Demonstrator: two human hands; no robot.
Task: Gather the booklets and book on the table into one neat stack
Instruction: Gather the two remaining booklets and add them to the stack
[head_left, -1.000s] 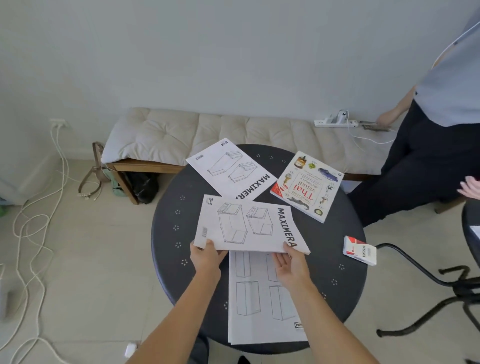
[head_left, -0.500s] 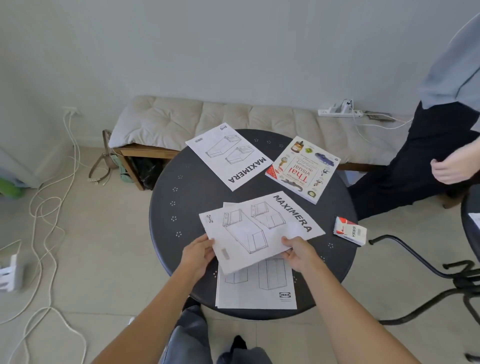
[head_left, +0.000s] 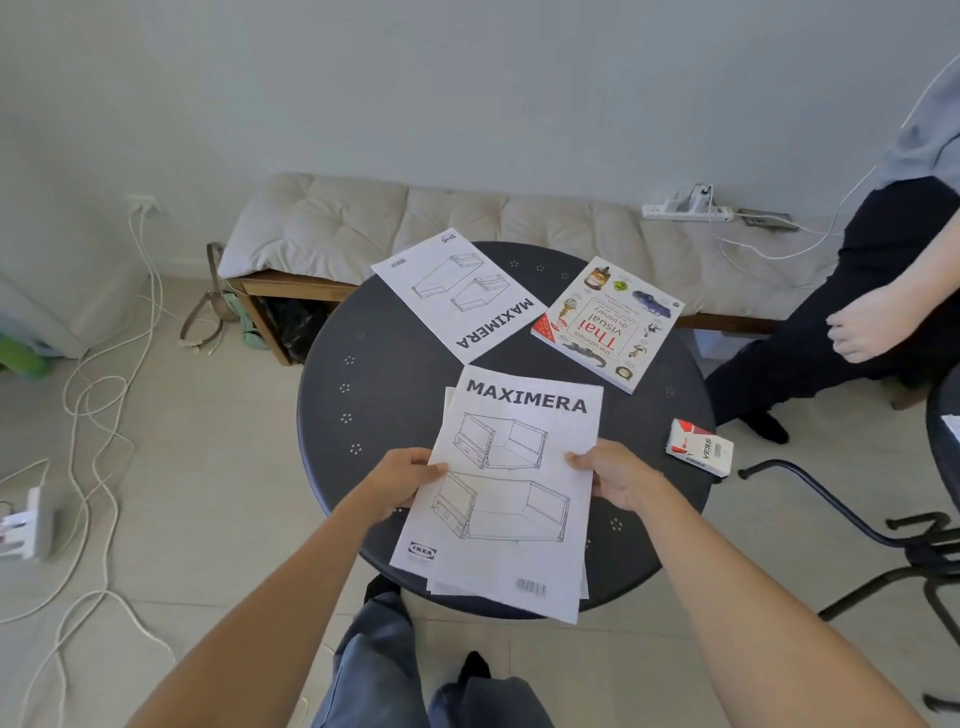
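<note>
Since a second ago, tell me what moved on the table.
Both hands, left and right, turned the held booklet from sideways to upright and squared it over the sheet beneath. Grip unchanged. The far booklet, book and small box lie where they were.

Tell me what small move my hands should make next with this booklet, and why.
Probably lower the held booklet squarely onto the sheets under it, whose edges peek out at its far left corner. Both the left hand and right hand grip its sides, and it sits slightly skewed over them.
</note>
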